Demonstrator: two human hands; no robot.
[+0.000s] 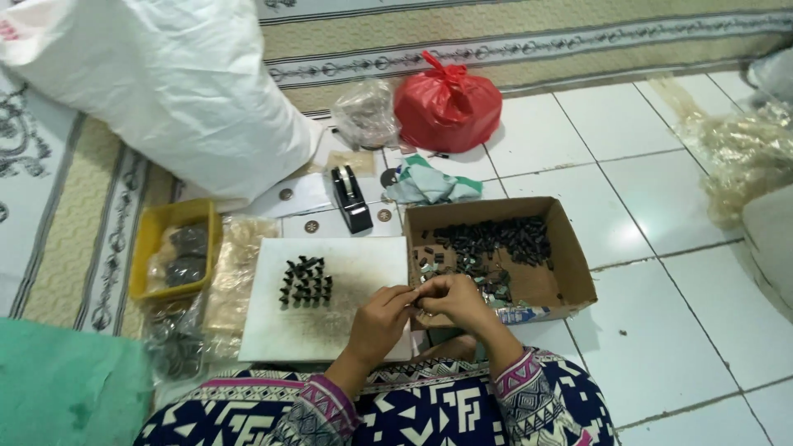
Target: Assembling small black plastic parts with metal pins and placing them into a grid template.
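While my left hand (378, 318) and right hand (450, 299) pinch one small dark part (415, 291) together, I judge it light, stiff; grip its ends.

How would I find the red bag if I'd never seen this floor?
Start at the big white sack at the upper left. Look right, past the clear crinkly bag. The red bag is round, knotted on top, and the only bright red thing there.
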